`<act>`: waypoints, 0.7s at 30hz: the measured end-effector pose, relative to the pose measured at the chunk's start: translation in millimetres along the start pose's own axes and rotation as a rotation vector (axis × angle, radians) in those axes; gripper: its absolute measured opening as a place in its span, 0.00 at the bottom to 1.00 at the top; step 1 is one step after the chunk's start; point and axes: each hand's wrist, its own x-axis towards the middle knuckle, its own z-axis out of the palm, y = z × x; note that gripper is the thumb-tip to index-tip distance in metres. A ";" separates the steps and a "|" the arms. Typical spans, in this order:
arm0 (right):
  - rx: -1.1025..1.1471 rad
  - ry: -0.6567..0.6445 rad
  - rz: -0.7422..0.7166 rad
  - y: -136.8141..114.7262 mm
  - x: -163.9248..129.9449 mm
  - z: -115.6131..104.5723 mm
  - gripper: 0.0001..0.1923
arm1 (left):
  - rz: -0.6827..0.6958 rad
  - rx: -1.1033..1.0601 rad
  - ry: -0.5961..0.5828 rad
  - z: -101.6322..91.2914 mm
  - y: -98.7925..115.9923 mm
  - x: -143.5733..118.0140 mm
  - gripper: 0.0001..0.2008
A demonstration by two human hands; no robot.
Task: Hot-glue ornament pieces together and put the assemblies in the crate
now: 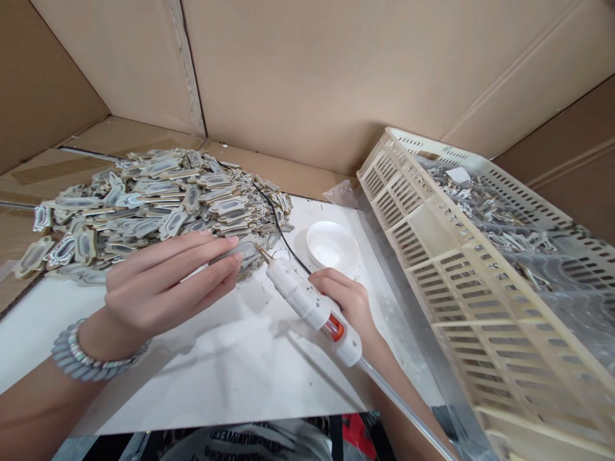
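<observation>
Head view, clock read from the middle of the frame: the left hand (166, 282) reaches in from 8 o'clock, its grip nearly closed, pinching one grey framed plaque (248, 250) between thumb and fingertips just left of centre. A bead-and-coil bracelet (72, 355) rings that wrist. The right hand (348, 298), at 5 o'clock, has its grip curled around the far side of a white hot glue gun (300, 298); most of those fingers are hidden behind the body. The brass nozzle (264, 253) points toward 10 o'clock and meets the plaque's right end in the picture, though whether it touches cannot be told. A clear glue stick (406, 410) runs from the gun's rear toward 5 o'clock, and a black cord (288, 240) passes behind the gun, up over the edge of the heap. That heap of similar plaques (158, 192) spreads between 9 and 11 o'clock, beyond the left hand. Close beyond the right hand, a white bowl (331, 246) sits on the white counter (225, 378). A slotted cream plastic crate (423, 256) fills 2 to 5 o'clock, holding small metallic pieces (480, 205) among clear plastic. Cardboard walls (307, 77) stand from 10 round to 2 o'clock.
</observation>
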 end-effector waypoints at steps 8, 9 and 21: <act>-0.026 -0.026 0.023 -0.3 -1.1 -3.9 0.08 | -0.029 0.006 0.015 2.0 1.0 -3.6 0.13; -0.026 -0.024 0.034 0.5 -1.4 -4.2 0.07 | -0.037 0.006 0.022 2.1 1.3 -3.4 0.13; 0.385 -0.055 0.422 -9.9 0.6 -5.2 0.17 | -0.533 -0.621 -0.016 11.1 52.8 5.4 0.09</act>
